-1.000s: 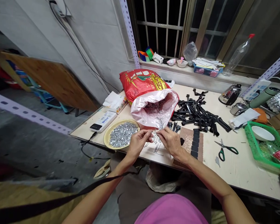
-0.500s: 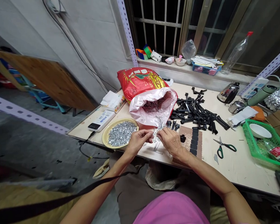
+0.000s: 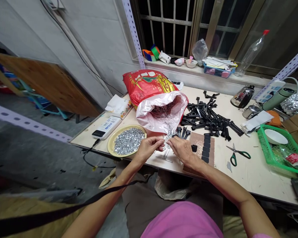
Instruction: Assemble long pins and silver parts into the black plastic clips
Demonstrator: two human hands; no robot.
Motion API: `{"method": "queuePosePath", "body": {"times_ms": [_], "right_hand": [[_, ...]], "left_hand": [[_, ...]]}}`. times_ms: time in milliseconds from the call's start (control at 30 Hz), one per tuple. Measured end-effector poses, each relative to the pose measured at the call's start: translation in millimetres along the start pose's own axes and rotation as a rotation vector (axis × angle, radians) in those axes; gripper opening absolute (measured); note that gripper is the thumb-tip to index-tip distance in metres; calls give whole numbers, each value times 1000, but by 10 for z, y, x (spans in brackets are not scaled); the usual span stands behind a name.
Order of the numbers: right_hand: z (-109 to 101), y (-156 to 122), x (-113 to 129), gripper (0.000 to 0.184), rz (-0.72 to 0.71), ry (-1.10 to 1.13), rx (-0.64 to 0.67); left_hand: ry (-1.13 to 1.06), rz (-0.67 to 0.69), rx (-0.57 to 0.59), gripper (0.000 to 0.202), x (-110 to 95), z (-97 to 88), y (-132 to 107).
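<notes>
My left hand (image 3: pixel 149 148) and my right hand (image 3: pixel 181 149) meet over the near edge of the table (image 3: pixel 250 175), fingers pinched together on a thin metal pin (image 3: pixel 165 142). More loose metal pins (image 3: pixel 169 149) lie on the table under and just beyond my fingers. Left of my left hand stands a yellow plate (image 3: pixel 110 145) heaped with small silvery metal pieces (image 3: pixel 129 141). Behind my hands an open pink-white plastic bag (image 3: pixel 161 110) holds more pins. A brown board (image 3: pixel 201 148) with a row of black caps lies right of my right hand.
A pile of black plastic parts (image 3: pixel 208 117) covers the table's middle. Green-handled scissors (image 3: pixel 237 154) lie to the right, beside a green basket (image 3: pixel 279 147) with a white bowl. A red sack (image 3: pixel 146 84), a kettle (image 3: pixel 242 96) and a white device (image 3: pixel 106 127) stand further back.
Both hands stay together at the same spot, fingers working the pin slightly. The view has shifted a little; nothing on the table has moved.
</notes>
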State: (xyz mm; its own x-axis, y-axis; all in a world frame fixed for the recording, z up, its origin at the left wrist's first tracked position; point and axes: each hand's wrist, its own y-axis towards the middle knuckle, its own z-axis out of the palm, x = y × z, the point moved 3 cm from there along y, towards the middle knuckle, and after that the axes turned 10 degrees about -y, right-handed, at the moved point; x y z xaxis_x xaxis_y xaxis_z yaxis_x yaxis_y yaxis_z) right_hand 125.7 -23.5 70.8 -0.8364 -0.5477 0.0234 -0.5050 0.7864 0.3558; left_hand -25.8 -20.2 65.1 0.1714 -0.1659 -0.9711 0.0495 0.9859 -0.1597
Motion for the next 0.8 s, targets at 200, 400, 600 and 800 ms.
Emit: {"method": "queuePosePath", "body": {"times_ms": [200,400,600,800], "right_hand": [[-41,-43,-31,11,8,96,12],[-18,-101,-79,18,41,133,14],[-42,-153,-120,20,22,187,-17],[-166,-337,-303,25,57,188,-51]], "left_hand": [[-30,-70,26,46,-1,26,7],[-18,-94,58,48,-31,71,10],[-22,-130,105,47,-32,120,23],[-46,-168,155,49,21,269,30]]}}
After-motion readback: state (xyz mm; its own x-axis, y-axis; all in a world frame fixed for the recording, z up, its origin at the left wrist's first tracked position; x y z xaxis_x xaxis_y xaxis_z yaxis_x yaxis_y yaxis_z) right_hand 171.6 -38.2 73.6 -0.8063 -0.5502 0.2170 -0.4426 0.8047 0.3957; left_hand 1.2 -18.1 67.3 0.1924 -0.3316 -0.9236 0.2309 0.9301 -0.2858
